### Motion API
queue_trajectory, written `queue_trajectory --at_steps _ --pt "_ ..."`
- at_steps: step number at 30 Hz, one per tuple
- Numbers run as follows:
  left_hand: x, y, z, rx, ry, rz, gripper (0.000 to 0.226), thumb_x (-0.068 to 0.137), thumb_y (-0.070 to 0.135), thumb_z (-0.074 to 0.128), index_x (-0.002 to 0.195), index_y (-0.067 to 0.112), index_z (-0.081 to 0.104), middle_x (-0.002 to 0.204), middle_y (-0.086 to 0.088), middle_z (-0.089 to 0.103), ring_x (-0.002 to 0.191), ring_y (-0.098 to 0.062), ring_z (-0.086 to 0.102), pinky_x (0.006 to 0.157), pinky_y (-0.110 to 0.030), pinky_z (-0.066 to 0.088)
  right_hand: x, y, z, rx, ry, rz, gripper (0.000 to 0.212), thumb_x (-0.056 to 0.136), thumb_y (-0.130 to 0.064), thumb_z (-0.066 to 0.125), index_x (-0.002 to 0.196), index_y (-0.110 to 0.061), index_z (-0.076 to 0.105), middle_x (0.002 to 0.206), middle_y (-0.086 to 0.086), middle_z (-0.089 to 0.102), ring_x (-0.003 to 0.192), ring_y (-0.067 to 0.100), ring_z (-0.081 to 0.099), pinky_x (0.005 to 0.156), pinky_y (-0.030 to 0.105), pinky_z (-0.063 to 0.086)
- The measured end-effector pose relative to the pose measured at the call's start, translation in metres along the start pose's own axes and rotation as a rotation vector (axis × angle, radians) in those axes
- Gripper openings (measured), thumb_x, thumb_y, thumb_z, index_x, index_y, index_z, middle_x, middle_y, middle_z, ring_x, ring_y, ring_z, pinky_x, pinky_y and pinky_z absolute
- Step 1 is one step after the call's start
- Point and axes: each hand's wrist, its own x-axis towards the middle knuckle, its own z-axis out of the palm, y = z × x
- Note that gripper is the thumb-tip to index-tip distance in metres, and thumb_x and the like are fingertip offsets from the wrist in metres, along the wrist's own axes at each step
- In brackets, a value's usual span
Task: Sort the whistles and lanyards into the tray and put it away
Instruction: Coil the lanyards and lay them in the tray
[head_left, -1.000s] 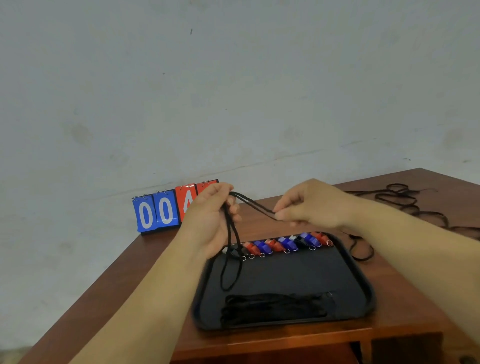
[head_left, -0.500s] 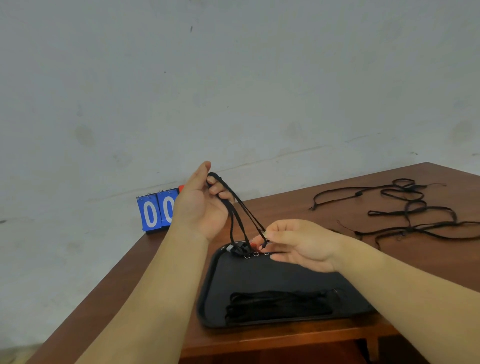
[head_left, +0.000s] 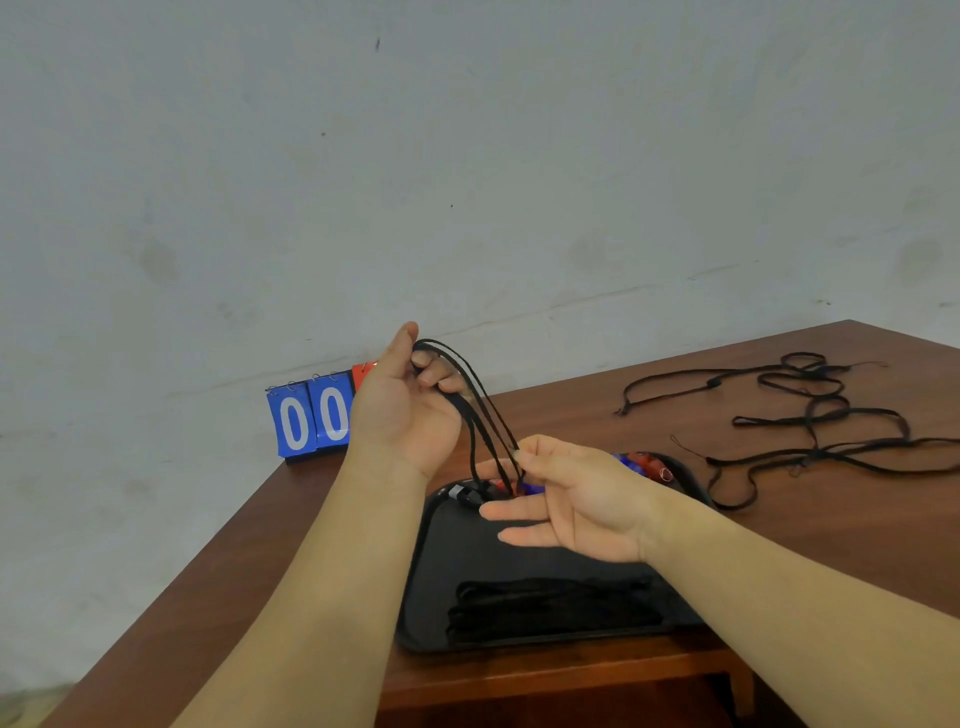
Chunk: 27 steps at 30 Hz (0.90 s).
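Black lanyard (head_left: 470, 431) steep diagonal, L hand (head_left: 405, 410) curled round top; R hand (head_left: 582, 499) thumb+index pinching bottom

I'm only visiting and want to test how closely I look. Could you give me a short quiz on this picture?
1. Pick one: what do the left hand and the right hand hold between them?
A) a black lanyard
B) a red whistle
C) a pen
2. True or false: every lanyard is already in the tray.
3. Fill in: the blue score cards show the digits ____.

Key:
1. A.
2. False: loose lanyards lie on the table.
3. 00.
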Motion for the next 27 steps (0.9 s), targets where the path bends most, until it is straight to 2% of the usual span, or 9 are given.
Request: queue_trajectory --at_steps 3,6,11,14,17,19,21,24,27 --pt "0.001 -0.002 -0.002 -0.012 -0.011 -0.015 0.015 0.105 0.022 0.054 0.093 0.019 0.063 0.061 0.007 0.047 0.048 -0.006 0.04 0.047 -0.019 0.039 0.001 0.0 -0.003 0.053 0.014 0.002 0.005 0.106 -0.019 0.05 0.108 -0.016 0.053 0.107 0.008 0.074 0.092 0.024 0.073 0.085 0.044 0.059" --pt "0.004 -0.001 -0.007 0.006 0.011 0.004 0.013 0.104 0.021 0.055 0.095 0.018 0.063 0.061 0.007 0.046 0.048 -0.006 0.038 0.047 -0.02 0.038 0.0 -0.003 -0.01 0.061 0.022 -0.002 0.008 0.103 -0.015 0.056 0.096 -0.015 0.06 0.087 0.007 0.066 0.074 0.016 0.064 0.078 0.036 0.059" --pt "0.009 0.004 -0.027 0.097 0.038 -0.009 0.015 0.1 0.019 0.061 0.086 0.018 0.057 0.063 0.007 0.048 0.05 -0.006 0.043 0.051 -0.022 0.042 -0.01 -0.013 -0.028 -0.041 0.161 -0.031 0.009 0.097 -0.011 0.065 0.089 -0.012 0.068 0.077 0.003 0.065 0.063 0.009 0.055 0.064 0.025 0.055" --pt "0.004 0.003 -0.042 0.22 0.054 -0.015 0.005 0.096 0.015 0.066 0.092 0.018 0.064 0.07 0.003 0.057 0.059 -0.009 0.055 0.067 -0.028 0.05 -0.018 -0.022 -0.037 -0.187 0.268 -0.042 0.005 0.094 -0.014 0.069 0.096 -0.012 0.074 0.08 0.003 0.07 0.065 0.009 0.057 0.064 0.024 0.052" --pt "-0.001 0.0 -0.056 0.441 0.11 0.012 0.011 0.097 0.013 0.066 0.1 0.023 0.069 0.079 0.002 0.07 0.077 -0.012 0.067 0.077 -0.03 0.049 -0.022 -0.026 -0.043 -0.33 0.398 -0.103 0.011 0.094 -0.016 0.071 0.103 -0.013 0.077 0.089 0.002 0.077 0.08 0.013 0.064 0.073 0.027 0.053" --pt "-0.003 -0.002 -0.066 0.593 0.177 0.027 0.013 0.095 0.015 0.07 0.105 0.023 0.073 0.089 0.001 0.076 0.088 -0.014 0.07 0.079 -0.031 0.051 -0.023 -0.027 -0.048 -0.389 0.47 -0.153 0.01 0.094 -0.018 0.071 0.102 -0.016 0.077 0.095 0.0 0.08 0.096 0.016 0.069 0.085 0.031 0.054" --pt "-0.005 -0.006 -0.076 0.753 0.229 0.047 0.015 0.093 0.014 0.073 0.106 0.02 0.075 0.093 -0.001 0.079 0.089 -0.014 0.072 0.073 -0.027 0.052 -0.022 -0.025 -0.054 -0.422 0.514 -0.176 0.008 0.094 -0.018 0.071 0.1 -0.018 0.076 0.097 0.001 0.08 0.104 0.018 0.07 0.091 0.034 0.055" --pt "-0.011 -0.013 -0.087 0.947 0.248 0.075 0.011 0.091 0.013 0.075 0.1 0.019 0.078 0.093 -0.001 0.081 0.083 -0.011 0.075 0.065 -0.022 0.054 -0.021 -0.021 -0.061 -0.456 0.561 -0.166 0.008 0.093 -0.015 0.073 0.099 -0.018 0.077 0.096 0.004 0.08 0.099 0.02 0.074 0.088 0.034 0.059" --pt "-0.015 -0.017 -0.097 1.18 0.242 0.092 0.008 0.09 0.018 0.077 0.092 0.025 0.081 0.086 0.003 0.08 0.085 -0.012 0.074 0.074 -0.025 0.054 -0.021 -0.015 -0.065 -0.588 0.595 -0.134 0.008 0.091 -0.015 0.075 0.097 -0.02 0.078 0.09 0.002 0.08 0.09 0.014 0.075 0.076 0.026 0.057"
